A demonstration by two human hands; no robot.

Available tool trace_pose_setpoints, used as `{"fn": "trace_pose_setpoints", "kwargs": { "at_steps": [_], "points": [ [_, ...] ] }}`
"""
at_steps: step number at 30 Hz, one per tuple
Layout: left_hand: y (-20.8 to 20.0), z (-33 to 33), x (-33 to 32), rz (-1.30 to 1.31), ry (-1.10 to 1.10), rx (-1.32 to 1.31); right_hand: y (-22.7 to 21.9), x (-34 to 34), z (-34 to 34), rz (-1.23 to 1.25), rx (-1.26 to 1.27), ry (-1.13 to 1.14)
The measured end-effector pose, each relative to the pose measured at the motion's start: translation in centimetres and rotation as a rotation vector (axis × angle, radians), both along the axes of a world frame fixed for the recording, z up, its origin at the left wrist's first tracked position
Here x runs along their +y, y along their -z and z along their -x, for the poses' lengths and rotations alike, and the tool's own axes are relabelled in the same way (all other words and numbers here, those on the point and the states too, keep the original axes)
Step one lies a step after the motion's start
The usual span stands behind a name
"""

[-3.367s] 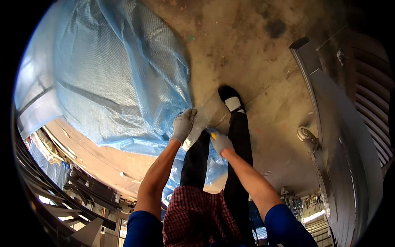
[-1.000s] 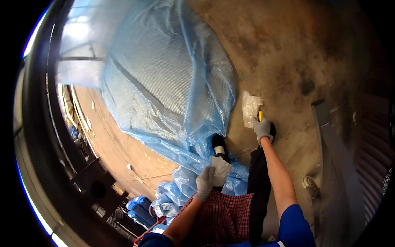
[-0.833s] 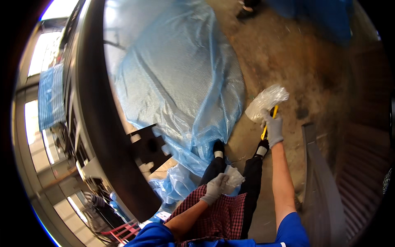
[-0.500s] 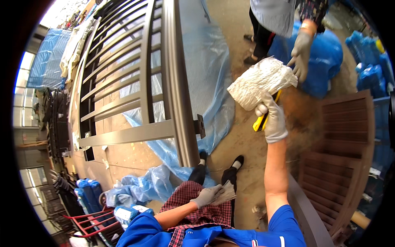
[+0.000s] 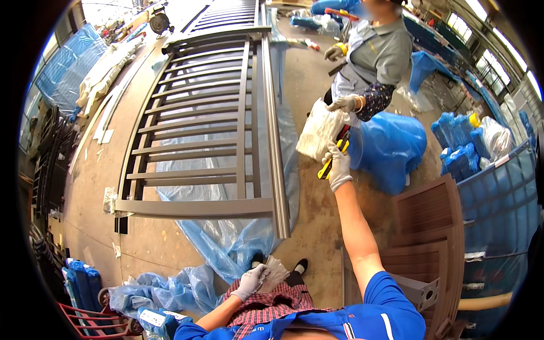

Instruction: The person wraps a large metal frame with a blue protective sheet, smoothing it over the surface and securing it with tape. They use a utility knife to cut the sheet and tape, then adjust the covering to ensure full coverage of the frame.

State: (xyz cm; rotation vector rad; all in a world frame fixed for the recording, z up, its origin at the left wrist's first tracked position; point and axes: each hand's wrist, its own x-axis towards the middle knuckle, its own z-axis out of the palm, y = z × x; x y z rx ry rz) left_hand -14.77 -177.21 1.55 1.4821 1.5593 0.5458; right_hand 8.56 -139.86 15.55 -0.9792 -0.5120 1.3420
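Note:
My right hand [image 5: 340, 170], in a pale work glove, reaches far forward and is closed around a yellow-and-black utility knife [image 5: 326, 169]. Its fingers meet the lower right edge of a white crinkled bundle of wrapping [image 5: 317, 135]; whether they also grip it is hard to see. A co-worker's gloved hand [image 5: 347, 103] is on the bundle's upper right side. Low in front of my body, my left hand [image 5: 249, 284], gloved too, is closed on a crumpled piece of clear plastic wrap [image 5: 274, 275].
A dark metal railing panel [image 5: 243, 141] lies over blue plastic sheeting [image 5: 226, 241] at front left. The co-worker [image 5: 379, 56] stands beside a large blue-wrapped bundle [image 5: 391, 150]. Brown louvred panels [image 5: 425, 226] lean at right. A red cart [image 5: 90, 323] stands lower left.
My view has lifted, bringing the co-worker's upper body into sight. The white bundle has tilted more upright, with the co-worker's hand now over its top right. Both my hands keep what they held.

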Motion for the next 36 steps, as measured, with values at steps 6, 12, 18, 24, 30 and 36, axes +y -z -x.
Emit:
{"fn": "trace_pose_setpoints", "kwargs": {
  "at_steps": [6, 12, 18, 24, 30, 36],
  "points": [
    [-5.4, 3.4, 3.4, -0.136, -0.189, -0.324, -1.9, -3.2, -0.3, 0.012, -0.299, -0.219],
    [-13.7, 3.4, 8.1, 0.138, -0.099, -0.778, -5.0, -20.4, 3.0, 0.168, -0.294, -0.845],
    [-15.5, -1.0, 11.2, 0.084, 0.101, -0.748, -5.1, -26.6, 0.3, 0.252, -0.337, -0.754],
    [-11.5, -1.2, 15.4, -0.583, 0.159, 0.011, -3.2, -29.2, -8.5, 0.088, -0.281, -0.359],
    [-5.9, 7.0, 21.4, -0.557, 0.309, 0.724, 4.6, -31.1, -13.2, 0.4, -0.432, 0.049],
    [-8.0, 8.0, 26.9, -0.561, 0.544, 0.618, 8.3, -33.2, -10.5, 0.519, -0.41, 0.018]
  ]
}}
